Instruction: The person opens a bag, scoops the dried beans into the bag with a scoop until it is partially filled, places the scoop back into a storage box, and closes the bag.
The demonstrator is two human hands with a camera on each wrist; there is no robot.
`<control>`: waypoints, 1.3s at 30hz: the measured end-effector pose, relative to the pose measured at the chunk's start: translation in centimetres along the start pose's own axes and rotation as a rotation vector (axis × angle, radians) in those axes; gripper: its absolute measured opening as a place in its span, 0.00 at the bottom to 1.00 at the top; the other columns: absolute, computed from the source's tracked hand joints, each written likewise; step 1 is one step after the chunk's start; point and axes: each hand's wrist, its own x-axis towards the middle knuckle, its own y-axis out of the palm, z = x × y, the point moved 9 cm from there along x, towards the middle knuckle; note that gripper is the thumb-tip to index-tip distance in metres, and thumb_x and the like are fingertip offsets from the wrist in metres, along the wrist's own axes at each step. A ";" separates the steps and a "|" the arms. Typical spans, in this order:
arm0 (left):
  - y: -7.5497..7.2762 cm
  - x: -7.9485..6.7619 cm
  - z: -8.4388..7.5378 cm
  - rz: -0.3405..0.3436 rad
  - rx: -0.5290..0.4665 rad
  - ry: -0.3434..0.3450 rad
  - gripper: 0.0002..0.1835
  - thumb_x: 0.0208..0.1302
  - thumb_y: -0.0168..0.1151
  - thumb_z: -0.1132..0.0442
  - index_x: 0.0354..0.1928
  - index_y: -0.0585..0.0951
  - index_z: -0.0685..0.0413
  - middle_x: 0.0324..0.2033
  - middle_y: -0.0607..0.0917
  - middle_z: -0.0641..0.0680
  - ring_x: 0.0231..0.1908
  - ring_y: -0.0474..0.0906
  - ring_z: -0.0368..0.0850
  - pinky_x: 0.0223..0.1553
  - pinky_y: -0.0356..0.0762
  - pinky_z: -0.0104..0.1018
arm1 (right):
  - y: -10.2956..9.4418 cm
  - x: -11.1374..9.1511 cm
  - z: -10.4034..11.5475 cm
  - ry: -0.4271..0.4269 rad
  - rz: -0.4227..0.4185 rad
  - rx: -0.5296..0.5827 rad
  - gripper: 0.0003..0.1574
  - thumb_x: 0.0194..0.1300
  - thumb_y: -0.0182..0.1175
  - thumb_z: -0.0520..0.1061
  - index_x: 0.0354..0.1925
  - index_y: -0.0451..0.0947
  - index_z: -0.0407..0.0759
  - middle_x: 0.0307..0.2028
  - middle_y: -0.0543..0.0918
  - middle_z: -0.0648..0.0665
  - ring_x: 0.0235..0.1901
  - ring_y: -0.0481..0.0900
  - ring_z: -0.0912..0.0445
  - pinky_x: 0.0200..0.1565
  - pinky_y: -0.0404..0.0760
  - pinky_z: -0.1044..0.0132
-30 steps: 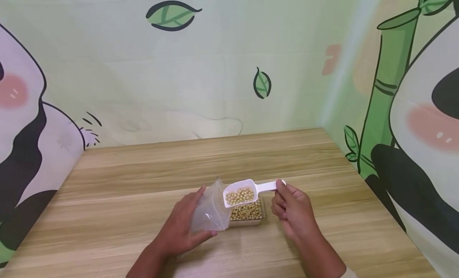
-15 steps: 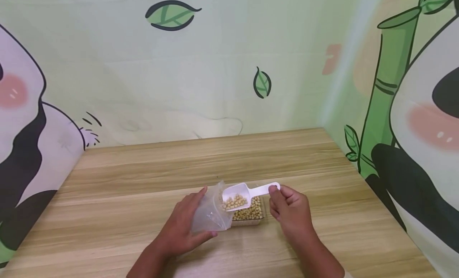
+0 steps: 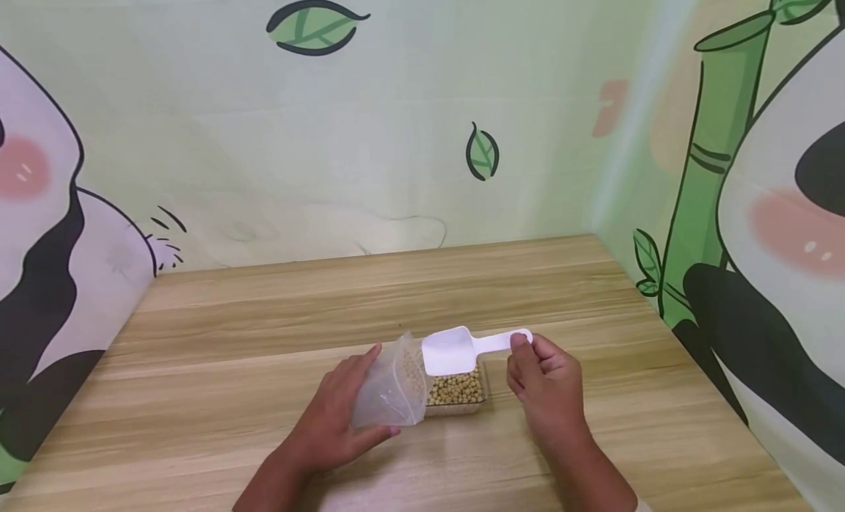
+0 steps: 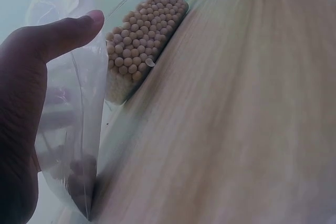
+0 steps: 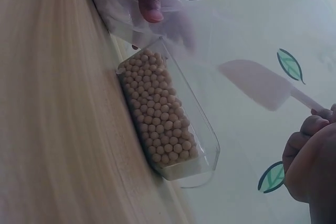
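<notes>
A clear plastic bag (image 3: 386, 395) stands with its mouth spread toward the right, pale soybeans visible inside. My left hand (image 3: 333, 420) holds it from the left, thumb in front and fingers behind. Between my right thumb and fingers (image 5: 315, 135) is the handle end of a white plastic scoop (image 3: 450, 352); that right hand (image 3: 548, 380) keeps it in the air. The scoop's bowl looks empty and hangs close to the bag's mouth. Below it sits a clear rectangular box (image 5: 181, 171) full of soybeans (image 5: 155, 111), partly covered by bag and scoop in the head view.
The box and bag are on a wood-grain table (image 3: 264, 306). Behind it and to the right stand cloth walls printed with pandas, bamboo (image 3: 716, 130) and leaves. A small pale fleck (image 4: 150, 62) shows at the box's edge in the left wrist view.
The soybeans in the scoop have gone into the bag. The scoop first dipped left into the bag's mouth, then moved back up and right. My left hand has stayed nearly still.
</notes>
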 end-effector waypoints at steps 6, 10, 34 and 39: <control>-0.1 0.1 0.1 0.011 0.002 -0.029 0.61 0.53 0.83 0.41 0.84 0.64 0.58 0.66 0.83 0.55 0.62 0.79 0.48 0.59 0.77 0.54 | -1.0 0.3 0.3 -0.026 -0.078 0.032 0.25 0.85 0.57 0.42 0.29 0.68 0.29 0.16 0.62 0.52 0.18 0.59 0.62 0.22 0.57 0.65; -0.1 0.0 0.2 0.012 0.012 -0.038 0.60 0.54 0.82 0.41 0.84 0.63 0.56 0.66 0.83 0.55 0.60 0.79 0.48 0.58 0.78 0.55 | -1.5 0.7 0.2 -0.014 -0.132 -0.027 0.21 0.83 0.59 0.41 0.31 0.73 0.31 0.16 0.63 0.52 0.17 0.59 0.63 0.21 0.57 0.67; 0.0 0.1 0.2 0.024 -0.012 -0.049 0.60 0.54 0.82 0.41 0.85 0.63 0.55 0.68 0.82 0.55 0.63 0.78 0.48 0.60 0.77 0.56 | 1.8 -1.6 3.2 -0.762 0.075 -0.603 0.18 0.78 0.67 0.43 0.28 0.80 0.40 0.16 0.70 0.55 0.22 0.58 0.74 0.20 0.61 0.78; -0.1 0.1 0.2 0.019 -0.003 -0.044 0.60 0.54 0.82 0.41 0.85 0.62 0.54 0.67 0.82 0.56 0.63 0.78 0.48 0.60 0.77 0.57 | 2.0 -1.6 3.1 -0.761 0.085 -0.630 0.25 0.82 0.62 0.51 0.26 0.77 0.42 0.16 0.67 0.56 0.22 0.56 0.74 0.20 0.58 0.78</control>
